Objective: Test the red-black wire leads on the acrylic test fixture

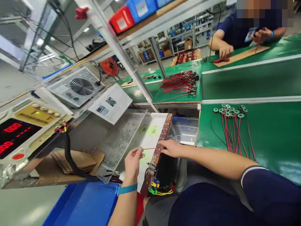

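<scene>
At lower centre, our left hand pinches 1 red wire (taut, thin), while our right hand presses fingers closed on the brown terminal strip; next, seating likely needs steady alignment.

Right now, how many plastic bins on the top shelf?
3 visible: red bin leftmost, blue bin beside it, second blue bin cut by the frame edge. More may sit out of view.

Left hand and right hand stretch a red wire beside the brown terminal strip
</scene>
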A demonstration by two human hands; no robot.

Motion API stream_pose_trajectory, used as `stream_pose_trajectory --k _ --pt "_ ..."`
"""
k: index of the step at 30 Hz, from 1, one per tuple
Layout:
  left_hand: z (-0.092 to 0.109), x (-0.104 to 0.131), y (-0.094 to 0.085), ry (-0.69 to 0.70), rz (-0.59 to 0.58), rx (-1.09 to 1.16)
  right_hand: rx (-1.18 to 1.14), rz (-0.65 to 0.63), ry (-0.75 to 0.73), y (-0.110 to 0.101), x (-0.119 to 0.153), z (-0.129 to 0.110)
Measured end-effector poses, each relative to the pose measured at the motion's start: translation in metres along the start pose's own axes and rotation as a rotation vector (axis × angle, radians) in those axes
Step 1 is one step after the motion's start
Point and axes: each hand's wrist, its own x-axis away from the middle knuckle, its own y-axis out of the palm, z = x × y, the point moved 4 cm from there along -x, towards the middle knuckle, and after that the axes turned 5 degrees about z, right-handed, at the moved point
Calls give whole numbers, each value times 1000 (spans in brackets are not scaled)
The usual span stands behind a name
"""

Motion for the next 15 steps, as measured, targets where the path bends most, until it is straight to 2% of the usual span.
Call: stream_pose_trajectory --k 2,4,10,12,15 --pt "-12 -23 -15 -53 65 -26 -48 -37 54 3 -2 15" --pt "-27 -38 -22 -106 91 -55 -69 -47 62 4 -3 26" --pt "-70 -56 -17 -188 112 -151 -120 -43 67 0 -2 31" --pt "-74 -57 -15 -200 118 -202 -138 -33 74 -1 -2 30" --pt "-62 -50 -14 -192 104 -331 -158 53 68 -1 -3 30"
